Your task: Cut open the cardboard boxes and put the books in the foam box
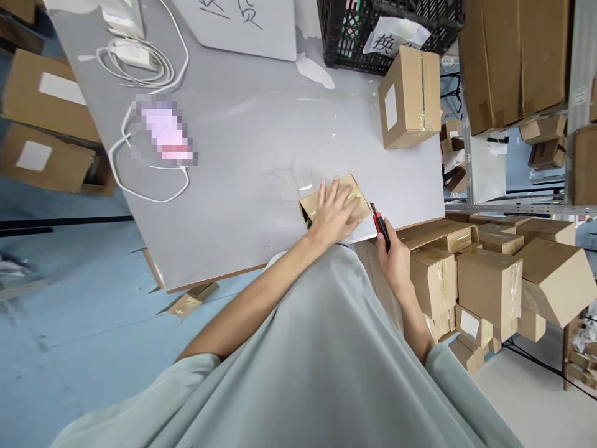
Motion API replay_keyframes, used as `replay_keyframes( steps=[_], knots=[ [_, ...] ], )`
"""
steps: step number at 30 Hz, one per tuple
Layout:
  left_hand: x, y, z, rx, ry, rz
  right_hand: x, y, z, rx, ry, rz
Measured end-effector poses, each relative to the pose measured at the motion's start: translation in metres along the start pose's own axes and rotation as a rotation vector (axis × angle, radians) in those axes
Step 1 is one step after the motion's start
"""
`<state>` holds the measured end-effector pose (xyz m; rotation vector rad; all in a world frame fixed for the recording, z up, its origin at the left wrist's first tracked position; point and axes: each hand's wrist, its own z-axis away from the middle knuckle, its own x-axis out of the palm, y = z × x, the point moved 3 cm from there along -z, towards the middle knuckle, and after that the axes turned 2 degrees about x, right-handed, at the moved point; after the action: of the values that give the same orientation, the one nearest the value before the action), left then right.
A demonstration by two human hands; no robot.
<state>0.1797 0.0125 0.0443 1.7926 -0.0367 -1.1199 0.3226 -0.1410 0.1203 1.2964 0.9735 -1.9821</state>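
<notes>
Seen from the small box [359,202], the grey table [233,137] meets blue floor [84,330] at eight o'clock; stacked cartons [489,286] stand at four. The box, brown cardboard with shiny tape [355,194], lies askew near the table's close edge. The left hand [332,214] rests on it, fingers spread; the right hand [395,258] grips a red-and-black knife [381,230] at four o'clock.

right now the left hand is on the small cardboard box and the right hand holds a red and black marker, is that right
Not quite: the right hand holds a red and black utility knife, not a marker, as the head view shows. The left hand is indeed on the small cardboard box.
</notes>
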Motion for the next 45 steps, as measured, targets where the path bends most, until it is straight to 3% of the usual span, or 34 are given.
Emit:
replay_keyframes(
  steps=[5, 16, 26, 33, 41, 45],
  knots=[
    [0.019, -0.003, -0.001, 0.006, -0.036, -0.066, 0.011, 0.005, -0.023, -0.063, 0.000, 0.004],
    [0.021, -0.012, 0.001, -0.025, -0.006, -0.021, 0.028, -0.023, -0.065, -0.076, -0.211, 0.248],
    [0.021, -0.011, 0.005, -0.017, -0.009, 0.053, 0.028, -0.049, -0.048, 0.012, -0.237, 0.466],
    [0.025, -0.012, 0.009, 0.001, -0.016, 0.045, 0.006, -0.070, -0.041, 0.041, -0.270, 0.518],
    [0.022, -0.008, 0.011, -0.010, -0.015, 0.057, -0.003, -0.050, -0.017, 0.139, -0.332, 0.584],
    [0.022, -0.013, 0.010, 0.008, -0.018, 0.065, -0.013, -0.032, 0.005, 0.173, -0.336, 0.514]
  ],
)
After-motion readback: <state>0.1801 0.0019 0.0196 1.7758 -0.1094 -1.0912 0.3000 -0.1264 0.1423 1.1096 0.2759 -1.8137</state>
